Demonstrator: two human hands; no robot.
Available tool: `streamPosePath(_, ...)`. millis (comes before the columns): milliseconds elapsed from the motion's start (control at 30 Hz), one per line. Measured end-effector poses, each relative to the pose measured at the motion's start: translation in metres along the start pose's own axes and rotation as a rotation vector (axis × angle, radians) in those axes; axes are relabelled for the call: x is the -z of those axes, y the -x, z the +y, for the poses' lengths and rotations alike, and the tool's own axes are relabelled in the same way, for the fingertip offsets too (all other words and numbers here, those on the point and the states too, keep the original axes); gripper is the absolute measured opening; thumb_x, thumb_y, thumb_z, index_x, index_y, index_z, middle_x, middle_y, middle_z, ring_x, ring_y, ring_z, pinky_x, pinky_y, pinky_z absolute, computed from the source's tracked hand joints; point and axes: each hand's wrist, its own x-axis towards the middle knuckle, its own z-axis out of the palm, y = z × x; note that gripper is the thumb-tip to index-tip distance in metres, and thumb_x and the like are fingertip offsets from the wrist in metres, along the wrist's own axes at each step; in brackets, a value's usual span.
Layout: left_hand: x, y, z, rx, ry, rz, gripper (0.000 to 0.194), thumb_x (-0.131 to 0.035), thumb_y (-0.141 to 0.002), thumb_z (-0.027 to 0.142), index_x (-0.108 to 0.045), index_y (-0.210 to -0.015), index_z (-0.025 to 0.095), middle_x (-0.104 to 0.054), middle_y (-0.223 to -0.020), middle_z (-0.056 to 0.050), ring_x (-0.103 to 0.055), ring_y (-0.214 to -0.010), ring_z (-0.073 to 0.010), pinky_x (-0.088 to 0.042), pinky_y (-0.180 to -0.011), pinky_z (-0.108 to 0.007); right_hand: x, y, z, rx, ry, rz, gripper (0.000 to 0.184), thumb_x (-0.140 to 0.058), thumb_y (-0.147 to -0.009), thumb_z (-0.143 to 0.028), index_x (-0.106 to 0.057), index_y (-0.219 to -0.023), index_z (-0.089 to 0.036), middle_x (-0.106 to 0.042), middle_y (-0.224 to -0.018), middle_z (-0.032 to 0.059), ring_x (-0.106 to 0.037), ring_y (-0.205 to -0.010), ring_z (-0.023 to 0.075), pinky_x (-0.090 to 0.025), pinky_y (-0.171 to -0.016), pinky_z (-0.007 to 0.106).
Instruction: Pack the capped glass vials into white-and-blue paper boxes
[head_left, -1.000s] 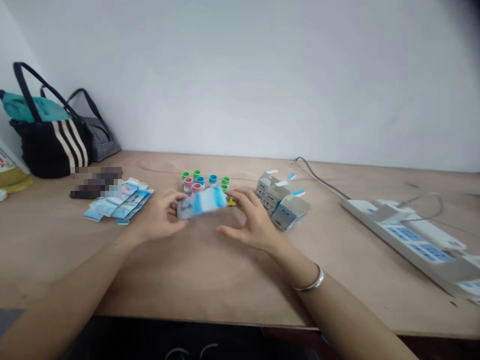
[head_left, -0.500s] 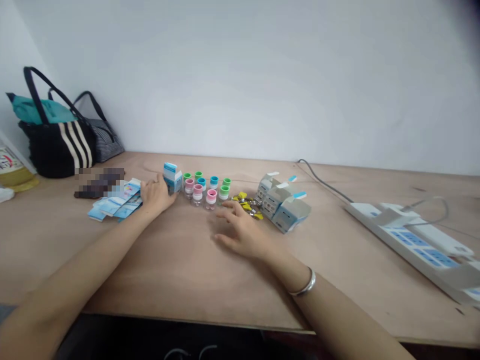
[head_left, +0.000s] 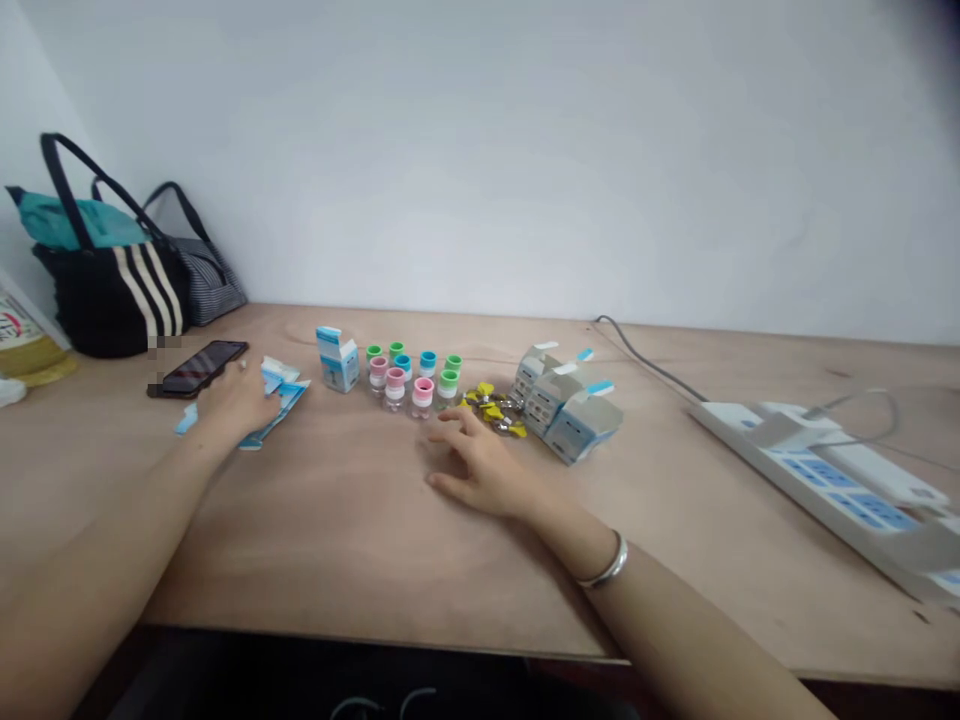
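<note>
Two bare hands lay over the pale plywood surface point(head_left: 352, 530). Our left grip point(head_left: 236, 400) sat at the edge of a strip of thin blue-and-white paper leaflets point(head_left: 285, 398), whose long axis ran from 2 to 8 o'clock, at about 3 o'clock from the grip; we could not tell whether it pinched them. Our right grip point(head_left: 476, 470) rested spread, nearest the small yellow plastic pieces point(head_left: 491, 405), at 12 o'clock.
</note>
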Motion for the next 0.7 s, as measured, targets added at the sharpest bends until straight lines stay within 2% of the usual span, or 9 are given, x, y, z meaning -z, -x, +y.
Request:
streamPosePath(133, 0.014, 0.005, 0.001, -0.034, -0.021, -0.061, 0.056, -0.044, -0.082, 0.029, -0.031, -0.135, 0.014, -0.048, -0.128, -0.022, -0.055, -0.104, -0.0410, -0.046, -0.077, -0.048, 0.001, 0.001, -0.001, 0.008, 0.004, 0.004, 0.041, -0.066, -0.076, -0.027, -0.053, -0.114, -0.020, -0.042, -0.125, 0.0129, -0.053, -0.107, 0.0244, -0.047, -0.090, 0.043)
streamPosePath(200, 0.025, 0.017, 0.003, -0.050, -0.075, -0.035, 0.052, -0.035, -0.084, 0.021, -0.031, -0.136, 0.016, -0.053, -0.124, -0.020, -0.058, -0.100, -0.0397, -0.047, -0.074, -0.050, 0.003, 0.001, -0.002, 0.009, 0.014, 0.005, 0.039, -0.065, -0.077, -0.027, -0.053, -0.113, -0.021, -0.043, -0.124, 0.0123, -0.053, -0.107, 0.0242, -0.046, -0.091, 0.043)
streamPosePath(267, 0.035, 0.037, 0.005, -0.086, -0.145, 0.043, 0.050, -0.030, -0.085, 0.017, -0.034, -0.135, 0.017, -0.056, -0.119, -0.018, -0.061, -0.094, -0.0376, -0.047, -0.072, -0.049, 0.004, 0.001, -0.003, -0.011, 0.032, -0.007, 0.037, -0.064, -0.078, -0.028, -0.054, -0.113, -0.020, -0.045, -0.122, 0.0122, -0.055, -0.103, 0.0236, -0.047, -0.089, 0.043)
streamPosePath(367, 0.039, 0.076, 0.012, -0.278, -0.194, 0.161, 0.048, -0.035, -0.085, 0.020, -0.039, -0.133, 0.021, -0.060, -0.117, -0.015, -0.060, -0.094, -0.0338, -0.048, -0.075, -0.046, 0.007, 0.000, -0.004, -0.032, 0.044, -0.014, 0.038, -0.061, -0.080, -0.033, -0.053, -0.114, -0.018, -0.049, -0.119, 0.0131, -0.055, -0.102, 0.0240, -0.046, -0.090, 0.042)
streamPosePath(467, 0.028, 0.105, 0.033, -0.640, -0.008, 0.216, 0.048, -0.041, -0.081, 0.014, -0.048, -0.127, 0.029, -0.058, -0.124, -0.007, -0.057, -0.107, -0.0282, -0.047, -0.083, -0.040, 0.010, 0.000, -0.006, -0.002, 0.025, 0.069, 0.064, -0.067, -0.074, -0.047, -0.045, -0.126, -0.018, -0.047, -0.125, 0.0152, -0.048, -0.115, 0.0284, -0.042, -0.096, 0.045)
streamPosePath(533, 0.014, 0.111, 0.053, -0.867, 0.092, 0.220, 0.043, -0.040, -0.082, 0.012, -0.055, -0.120, 0.027, -0.059, -0.121, -0.007, -0.059, -0.104, -0.0265, -0.048, -0.084, -0.039, 0.012, 0.000, -0.007, 0.030, 0.018, 0.108, 0.084, -0.071, -0.066, -0.054, -0.037, -0.134, -0.019, -0.043, -0.132, 0.0162, -0.042, -0.122, 0.0313, -0.038, -0.100, 0.048)
streamPosePath(600, 0.001, 0.109, 0.073, -1.048, 0.218, 0.209, 0.038, -0.039, -0.086, 0.013, -0.057, -0.117, 0.024, -0.062, -0.116, -0.008, -0.060, -0.101, -0.0239, -0.048, -0.086, -0.038, 0.013, 0.000, -0.008, 0.054, 0.020, 0.087, 0.092, -0.073, -0.061, -0.058, -0.036, -0.136, -0.020, -0.042, -0.134, 0.0164, -0.040, -0.124, 0.0328, -0.036, -0.101, 0.050)
streamPosePath(667, -0.006, 0.103, 0.088, -1.148, 0.368, 0.167, 0.035, -0.042, -0.087, 0.016, -0.057, -0.117, 0.023, -0.062, -0.115, -0.008, -0.059, -0.104, -0.0223, -0.047, -0.091, -0.037, 0.013, 0.001, -0.008, 0.055, 0.025, 0.045, 0.091, -0.072, -0.060, -0.060, -0.040, -0.134, -0.019, -0.046, -0.132, 0.0164, -0.043, -0.122, 0.0332, -0.036, -0.100, 0.051)
streamPosePath(700, -0.007, 0.100, 0.092, -1.155, 0.430, 0.123, 0.036, -0.048, -0.086, 0.021, -0.054, -0.120, 0.023, -0.059, -0.119, -0.009, -0.057, -0.109, -0.0231, -0.046, -0.094, -0.038, 0.013, 0.001, -0.007, 0.056, 0.026, 0.034, 0.089, -0.072, -0.060, -0.060, -0.043, -0.133, -0.019, -0.049, -0.130, 0.0161, -0.045, -0.120, 0.0329, -0.037, -0.099, 0.050)
